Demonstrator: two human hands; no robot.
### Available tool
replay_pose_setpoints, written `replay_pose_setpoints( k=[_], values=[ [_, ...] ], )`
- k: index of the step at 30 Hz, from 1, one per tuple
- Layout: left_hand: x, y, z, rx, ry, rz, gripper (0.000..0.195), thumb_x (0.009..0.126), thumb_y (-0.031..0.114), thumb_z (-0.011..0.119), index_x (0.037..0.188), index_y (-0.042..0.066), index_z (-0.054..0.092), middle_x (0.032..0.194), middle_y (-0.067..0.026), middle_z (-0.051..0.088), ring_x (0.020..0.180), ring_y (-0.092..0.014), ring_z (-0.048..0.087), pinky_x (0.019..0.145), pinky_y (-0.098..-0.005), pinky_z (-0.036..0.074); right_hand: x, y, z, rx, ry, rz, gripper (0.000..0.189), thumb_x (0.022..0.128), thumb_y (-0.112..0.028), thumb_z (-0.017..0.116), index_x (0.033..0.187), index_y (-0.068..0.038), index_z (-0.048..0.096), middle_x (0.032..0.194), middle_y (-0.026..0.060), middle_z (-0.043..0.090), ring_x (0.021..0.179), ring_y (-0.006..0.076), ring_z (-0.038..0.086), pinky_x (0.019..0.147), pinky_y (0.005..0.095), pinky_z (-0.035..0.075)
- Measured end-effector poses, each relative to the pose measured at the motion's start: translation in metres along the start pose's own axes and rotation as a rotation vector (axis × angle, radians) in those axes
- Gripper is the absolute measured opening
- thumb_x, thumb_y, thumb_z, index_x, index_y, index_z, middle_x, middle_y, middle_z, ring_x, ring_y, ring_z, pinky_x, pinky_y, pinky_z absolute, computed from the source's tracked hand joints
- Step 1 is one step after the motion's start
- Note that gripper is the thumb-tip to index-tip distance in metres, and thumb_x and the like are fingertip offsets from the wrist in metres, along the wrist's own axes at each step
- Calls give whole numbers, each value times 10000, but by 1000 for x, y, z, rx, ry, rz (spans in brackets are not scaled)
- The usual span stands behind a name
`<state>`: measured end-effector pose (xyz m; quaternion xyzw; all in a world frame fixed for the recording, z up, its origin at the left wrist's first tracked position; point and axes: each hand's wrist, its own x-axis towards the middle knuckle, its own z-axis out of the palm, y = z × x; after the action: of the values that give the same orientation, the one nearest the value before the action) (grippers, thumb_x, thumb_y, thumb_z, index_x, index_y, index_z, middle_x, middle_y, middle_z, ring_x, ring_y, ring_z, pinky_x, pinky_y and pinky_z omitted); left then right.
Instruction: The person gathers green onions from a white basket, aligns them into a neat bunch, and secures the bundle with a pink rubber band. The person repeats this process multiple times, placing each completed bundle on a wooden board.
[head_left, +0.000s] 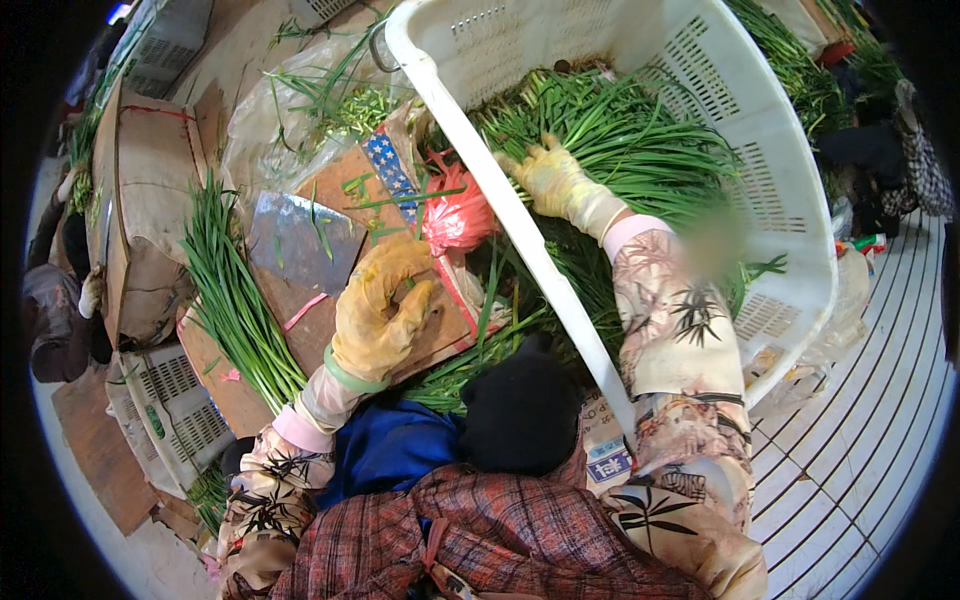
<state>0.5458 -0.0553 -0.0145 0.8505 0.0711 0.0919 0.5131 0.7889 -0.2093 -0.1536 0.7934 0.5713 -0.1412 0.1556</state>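
Note:
My left hand (390, 307), in a yellow rubber glove with a green band at the wrist, is raised over the board, fingers curled towards the thumb; a small green bit shows between them. My right hand (551, 180), in a pale yellow glove, reaches into a white plastic crate (806, 217) and rests on the near side of a heap of long green leafy stalks (637, 150); whether its fingers grip any is hidden. A bundle of green stalks (232, 292) lies left of my left hand. Beside that hand are a dark metal plate (304, 240) and a red plastic bag (457, 210).
The crate's white rim (525, 240) runs between my arms. Clear plastic sheeting (255, 135) with cut scraps lies beyond the wooden board (300, 326). A smaller white crate (176, 412) stands at left. Other people's parts show at both edges, including a gloved hand (91, 292) at left.

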Motion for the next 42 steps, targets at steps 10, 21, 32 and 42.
replay_pose_setpoints(
  k=[10, 21, 32, 42],
  values=[
    [-27, 5, -9, -182, 41, -90, 249, 822, 56, 605, 1063, -6, 609, 1027, -137, 605, 939, -250, 592, 841, -332, 462, -41, 41, -39, 602, 528, 435, 178, 803, -230, 663, 944, -122, 670, 943, 79, 682, 902, 204, 626, 908, 374, 466],
    [-22, 110, -14, -390, -119, 168, 369, 840, 186, 648, 1144, -14, 584, 989, -99, 643, 912, -139, 581, 774, -268, 477, -269, 129, -228, 1619, 2093, 292, 207, 745, -13, 721, 939, 38, 671, 938, 92, 656, 784, 199, 634, 731, 322, 534],
    [-3, 214, 56, -1546, -348, -114, 690, 792, 601, 621, 1227, 72, 530, 1112, -103, 613, 989, -225, 583, 907, -369, 448, -254, -93, -305, 1575, 2168, -110, 274, 807, -163, 669, 1004, 14, 602, 941, 111, 625, 777, 210, 629, 729, 351, 563],
    [-46, 86, -105, -1623, 484, 49, 330, 839, 331, 652, 938, 17, 634, 901, -131, 674, 804, -266, 653, 711, -387, 565, -199, -229, -218, 2540, 1383, -330, 417, 845, -262, 644, 1221, -98, 566, 1166, 90, 601, 1039, 245, 582, 864, 439, 521]
  ],
)
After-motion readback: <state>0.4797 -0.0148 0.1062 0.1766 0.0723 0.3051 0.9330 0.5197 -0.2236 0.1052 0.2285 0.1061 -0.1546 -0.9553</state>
